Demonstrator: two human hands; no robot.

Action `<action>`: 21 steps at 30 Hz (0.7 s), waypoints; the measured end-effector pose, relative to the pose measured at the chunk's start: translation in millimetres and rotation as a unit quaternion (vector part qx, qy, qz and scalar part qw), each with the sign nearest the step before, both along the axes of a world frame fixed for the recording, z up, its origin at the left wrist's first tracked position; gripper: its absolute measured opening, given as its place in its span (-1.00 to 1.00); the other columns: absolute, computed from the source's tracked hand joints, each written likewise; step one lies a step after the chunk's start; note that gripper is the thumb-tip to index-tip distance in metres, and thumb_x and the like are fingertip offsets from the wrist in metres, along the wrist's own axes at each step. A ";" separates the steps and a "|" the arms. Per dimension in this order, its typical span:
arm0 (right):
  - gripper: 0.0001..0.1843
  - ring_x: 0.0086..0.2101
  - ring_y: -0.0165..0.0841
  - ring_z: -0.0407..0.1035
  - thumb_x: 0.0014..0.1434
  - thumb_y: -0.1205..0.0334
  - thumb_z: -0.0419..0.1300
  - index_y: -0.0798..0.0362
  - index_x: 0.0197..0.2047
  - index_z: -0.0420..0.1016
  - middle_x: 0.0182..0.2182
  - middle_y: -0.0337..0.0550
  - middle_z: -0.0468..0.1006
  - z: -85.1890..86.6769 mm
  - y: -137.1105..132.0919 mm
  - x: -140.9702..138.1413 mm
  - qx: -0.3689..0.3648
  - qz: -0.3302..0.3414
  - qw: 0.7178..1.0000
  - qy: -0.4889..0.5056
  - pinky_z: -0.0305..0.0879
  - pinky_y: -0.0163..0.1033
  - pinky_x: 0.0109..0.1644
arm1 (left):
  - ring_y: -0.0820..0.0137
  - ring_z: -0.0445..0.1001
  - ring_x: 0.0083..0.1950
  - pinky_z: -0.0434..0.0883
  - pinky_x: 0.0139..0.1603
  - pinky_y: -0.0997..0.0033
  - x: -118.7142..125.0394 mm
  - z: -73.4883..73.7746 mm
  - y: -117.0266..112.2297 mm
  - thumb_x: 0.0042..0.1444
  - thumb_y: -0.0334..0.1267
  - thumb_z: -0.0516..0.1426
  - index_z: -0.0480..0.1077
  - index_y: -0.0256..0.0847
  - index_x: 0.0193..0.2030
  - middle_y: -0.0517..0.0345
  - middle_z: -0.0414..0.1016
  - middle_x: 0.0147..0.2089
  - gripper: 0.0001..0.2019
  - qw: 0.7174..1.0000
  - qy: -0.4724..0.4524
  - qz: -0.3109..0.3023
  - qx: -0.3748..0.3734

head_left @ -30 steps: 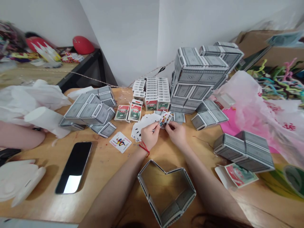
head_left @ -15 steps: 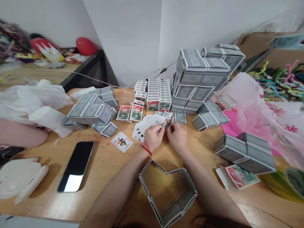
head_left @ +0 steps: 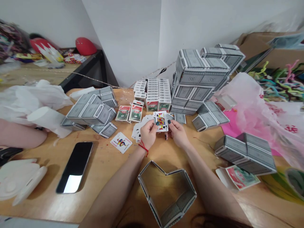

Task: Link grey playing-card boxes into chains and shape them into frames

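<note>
Between my two hands is a playing card (head_left: 161,121), a jack of spades turned face up. My left hand (head_left: 148,134) pinches its left edge with the thumb on the face. At the right edge, my right hand (head_left: 177,133) grips it between thumb and fingers. Whether more cards lie behind it I cannot tell. Fanned cards (head_left: 137,130) lie on the table beyond my left hand, partly hidden by it. A joker card (head_left: 122,142) rests to their left. Close to me, between my forearms, stands a heart-shaped frame (head_left: 184,173) of folded cards.
Boxed card decks (head_left: 152,104) stand at the back, near a tall stack of card-built blocks (head_left: 198,76). More card blocks lie left (head_left: 87,109) and right (head_left: 247,153). A phone (head_left: 75,167) is at left, and an opened card box (head_left: 244,177) at right.
The held card has turned from nearly edge-on to face up, showing the jack. My left hand has shifted slightly left, and both hands have spread a little apart.
</note>
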State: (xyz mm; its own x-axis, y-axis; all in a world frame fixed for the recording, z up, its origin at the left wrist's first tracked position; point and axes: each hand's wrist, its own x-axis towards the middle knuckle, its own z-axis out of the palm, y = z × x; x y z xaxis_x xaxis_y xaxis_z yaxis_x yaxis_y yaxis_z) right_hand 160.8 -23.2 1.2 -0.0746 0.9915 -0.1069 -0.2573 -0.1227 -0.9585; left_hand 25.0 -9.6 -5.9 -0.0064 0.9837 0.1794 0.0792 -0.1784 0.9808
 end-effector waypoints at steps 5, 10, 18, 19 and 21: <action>-0.65 -0.66 -0.42 0.33 0.02 -0.13 0.14 0.00 -0.40 0.30 -0.65 -0.32 0.41 -1.4 -3.0 -1.4 -0.035 0.084 0.994 0.053 0.30 -0.31 -0.61 | 0.48 0.32 -0.47 0.30 -0.43 0.50 -4.2 3.0 2.1 0.04 -0.30 0.05 0.38 -0.25 -0.37 0.22 0.36 -0.49 -0.89 1.000 -0.005 -0.001 0.008; -0.62 -0.67 -0.40 0.37 0.02 -0.13 0.14 0.03 -0.51 0.28 -0.69 -0.30 0.43 -1.7 -4.4 -2.1 -0.038 0.091 0.995 -0.035 0.25 -0.34 -0.63 | 0.48 0.29 -0.46 0.25 -0.41 0.51 -7.2 2.8 1.7 0.04 -0.34 0.03 0.39 -0.27 -0.39 0.22 0.35 -0.50 -0.87 0.998 0.052 0.005 0.027; -0.58 -0.76 -0.45 0.20 0.07 -0.11 0.07 0.02 -0.61 0.19 -0.81 -0.32 0.33 -4.0 -4.2 -6.0 0.025 -0.017 0.981 -0.190 0.07 -0.36 -0.68 | 0.49 0.24 -0.49 0.20 -0.44 0.50 -2.5 4.1 -4.0 0.11 -0.27 0.00 0.37 -0.24 -0.32 0.22 0.32 -0.51 -0.85 0.984 0.166 0.026 0.067; -0.58 -0.77 -0.46 0.18 0.07 -0.11 0.07 0.01 -0.61 0.18 -0.82 -0.32 0.31 -4.1 -4.4 -6.2 0.031 -0.027 0.979 -0.202 0.05 -0.36 -0.68 | 0.49 0.24 -0.48 0.20 -0.43 0.50 -2.0 4.9 -4.3 0.11 -0.26 0.01 0.36 -0.24 -0.34 0.21 0.32 -0.49 -0.86 0.983 0.166 0.026 0.076; -0.58 -0.76 -0.46 0.16 0.07 -0.10 0.07 0.00 -0.63 0.16 -0.81 -0.33 0.29 -3.4 -5.4 -6.7 0.038 -0.028 0.977 -0.209 0.03 -0.35 -0.68 | 0.49 0.24 -0.45 0.21 -0.42 0.51 -1.4 6.8 -4.0 0.10 -0.24 0.04 0.31 -0.23 -0.44 0.20 0.29 -0.47 -0.85 0.985 0.149 0.025 0.086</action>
